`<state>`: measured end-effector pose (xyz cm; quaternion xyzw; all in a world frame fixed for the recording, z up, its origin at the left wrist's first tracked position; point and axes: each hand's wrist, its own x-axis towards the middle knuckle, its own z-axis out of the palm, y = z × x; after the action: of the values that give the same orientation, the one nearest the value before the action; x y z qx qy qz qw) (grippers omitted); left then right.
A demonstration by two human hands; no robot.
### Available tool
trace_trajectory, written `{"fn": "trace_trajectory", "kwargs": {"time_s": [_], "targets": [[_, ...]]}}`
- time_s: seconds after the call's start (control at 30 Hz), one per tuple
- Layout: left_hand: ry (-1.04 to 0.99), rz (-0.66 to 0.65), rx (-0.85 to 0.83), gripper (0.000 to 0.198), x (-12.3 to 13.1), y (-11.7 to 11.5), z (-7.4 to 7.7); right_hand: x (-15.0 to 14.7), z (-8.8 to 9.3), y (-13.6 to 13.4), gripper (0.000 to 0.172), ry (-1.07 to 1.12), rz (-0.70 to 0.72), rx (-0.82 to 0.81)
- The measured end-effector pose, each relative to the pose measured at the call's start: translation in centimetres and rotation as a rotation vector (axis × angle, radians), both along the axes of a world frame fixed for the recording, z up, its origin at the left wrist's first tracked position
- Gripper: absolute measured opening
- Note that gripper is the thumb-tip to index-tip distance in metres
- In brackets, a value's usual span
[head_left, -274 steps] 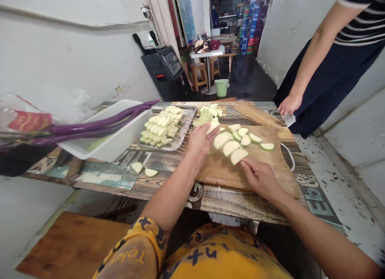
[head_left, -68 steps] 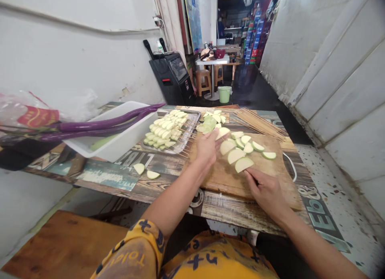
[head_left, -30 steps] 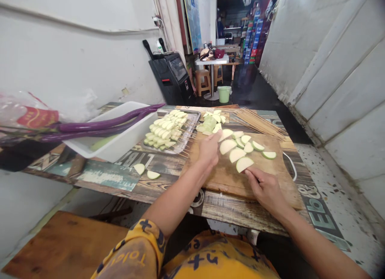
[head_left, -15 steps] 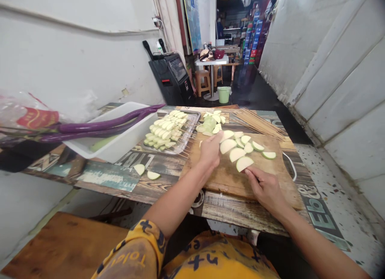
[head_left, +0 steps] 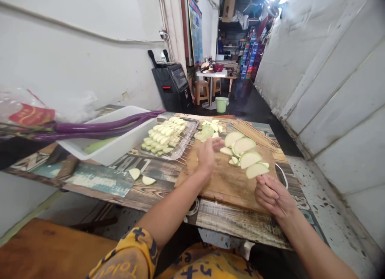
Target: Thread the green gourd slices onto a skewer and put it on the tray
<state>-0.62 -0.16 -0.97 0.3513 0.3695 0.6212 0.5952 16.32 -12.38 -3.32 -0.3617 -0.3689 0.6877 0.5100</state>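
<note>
In my right hand (head_left: 273,194) is a thin wooden skewer (head_left: 282,208), its lower end showing below my closed fingers. Several pale, green-skinned half-round vegetable slices (head_left: 250,159) are threaded on it in a row, tilted over the cutting board (head_left: 222,182). My left hand (head_left: 209,150) hovers above the board's left part, fingers stretched toward the far end of the row but apart from it. Loose slices (head_left: 234,161) lie on the board under the row. A metal tray (head_left: 186,144) to the left bears stacked skewers of slices (head_left: 165,134).
A white bin (head_left: 120,150) with long purple eggplants (head_left: 90,127) across it stands on the left. Two slices (head_left: 141,177) lie on the table near its front edge. Bare skewers (head_left: 255,134) lie behind the board, and more cut slices (head_left: 207,130) sit beside the tray.
My right hand has moved right and lower with the skewer, and the threaded slices now form a lifted row. My left hand has come away from the slices and its fingers have opened.
</note>
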Motion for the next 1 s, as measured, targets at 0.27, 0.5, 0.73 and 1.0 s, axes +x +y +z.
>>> {"fn": "trace_trajectory", "kwargs": {"time_s": [0.27,0.5,0.73,1.0], "targets": [[0.905,-0.159,0.565,0.044,0.6,-2.7,-1.7,-0.1,2.1,0.2,0.018,-0.136,-0.153,0.033],[1.375,-0.517,0.905,0.037,1.4,-3.4,-2.0,-2.7,7.9,6.9,0.029,-0.786,-0.039,0.217],[1.417,-0.597,0.948,0.033,1.7,-2.8,-2.3,-9.9,9.2,19.3,0.031,-1.867,0.063,0.820],[1.526,-0.720,0.929,0.039,1.7,-3.1,-2.0,-16.5,4.7,28.7,0.030,-1.916,0.136,0.890]]}}
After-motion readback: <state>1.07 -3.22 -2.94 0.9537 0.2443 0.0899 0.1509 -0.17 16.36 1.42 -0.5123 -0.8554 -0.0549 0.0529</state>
